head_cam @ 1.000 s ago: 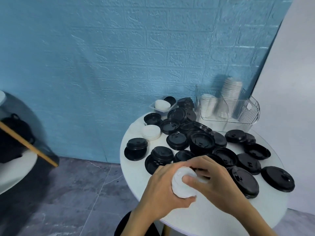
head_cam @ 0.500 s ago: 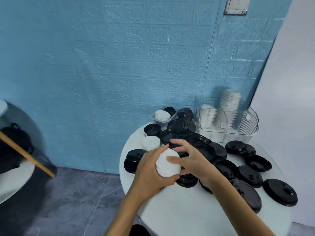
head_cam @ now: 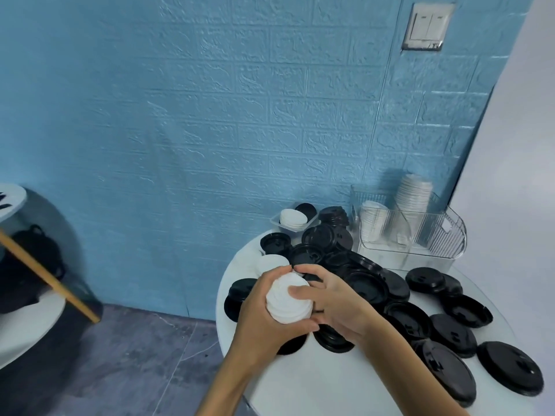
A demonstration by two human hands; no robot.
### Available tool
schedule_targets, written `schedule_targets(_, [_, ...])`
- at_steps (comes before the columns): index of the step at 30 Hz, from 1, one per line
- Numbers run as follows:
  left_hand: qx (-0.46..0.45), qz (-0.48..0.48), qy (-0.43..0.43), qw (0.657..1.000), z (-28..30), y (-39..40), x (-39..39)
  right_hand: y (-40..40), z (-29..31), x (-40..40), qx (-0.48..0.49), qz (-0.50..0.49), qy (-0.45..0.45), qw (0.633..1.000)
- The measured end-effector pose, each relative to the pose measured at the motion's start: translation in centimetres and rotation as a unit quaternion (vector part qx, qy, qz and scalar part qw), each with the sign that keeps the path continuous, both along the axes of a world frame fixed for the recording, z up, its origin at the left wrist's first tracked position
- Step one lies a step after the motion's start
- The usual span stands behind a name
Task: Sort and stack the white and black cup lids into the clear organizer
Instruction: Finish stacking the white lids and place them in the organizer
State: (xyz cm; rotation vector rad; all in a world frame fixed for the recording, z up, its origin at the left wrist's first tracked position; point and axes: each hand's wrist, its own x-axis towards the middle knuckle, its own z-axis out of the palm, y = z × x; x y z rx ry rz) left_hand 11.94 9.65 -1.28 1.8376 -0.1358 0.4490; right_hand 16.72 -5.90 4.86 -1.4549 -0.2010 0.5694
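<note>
A stack of white lids is held between both hands above the left part of the round white table. My left hand wraps it from the left and below. My right hand grips it from the right, thumb across the top lid. Several black lids lie scattered over the table. More white lids sit just behind my hands. The clear organizer stands at the back right, with white lids stacked upright in its compartments.
A small clear tray holding white and black lids stands by the blue brick wall. A light switch is on that wall. Another table with a dark bag is at the far left, across grey floor.
Both hands have carried the white lid stack away from the table's near edge toward the back left. The camera tilted up, bringing the light switch into sight.
</note>
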Motion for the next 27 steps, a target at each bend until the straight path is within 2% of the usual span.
schedule_targets(4, [0.002,0.034,-0.009,0.999,0.0,0.6,-0.3,0.7,0.0,0.2,-0.031,0.033,-0.010,0.999])
schedule_targets(9, [-0.006,0.059,-0.006,0.998,-0.5,2.1,-0.1,1.0,1.4,2.9,-0.165,0.125,-0.097,0.973])
schedule_targets(11, [-0.014,0.071,-0.002,0.997,-1.0,3.0,0.1,1.5,2.1,4.9,-0.250,0.124,-0.169,0.945])
schedule_targets(13, [-0.023,0.080,-0.005,0.997,-1.4,3.7,0.3,2.5,2.6,7.2,-0.314,0.080,-0.251,0.912])
schedule_targets(15, [-0.024,0.091,-0.004,0.996,-1.9,4.2,0.6,4.0,2.4,9.2,-0.346,0.054,-0.312,0.883])
schedule_targets(18, [-0.032,0.107,-0.007,0.994,-2.6,4.5,1.1,6.3,1.0,11.5,-0.388,0.092,-0.376,0.836])
schedule_targets(24, [-0.035,0.105,-0.005,0.994,-2.7,4.6,2.0,8.9,-1.3,13.6,-0.499,0.206,-0.370,0.756])
schedule_targets(27, [-0.033,0.108,-0.003,0.994,-2.5,4.8,1.9,9.3,-1.6,13.8,-0.564,0.227,-0.386,0.694])
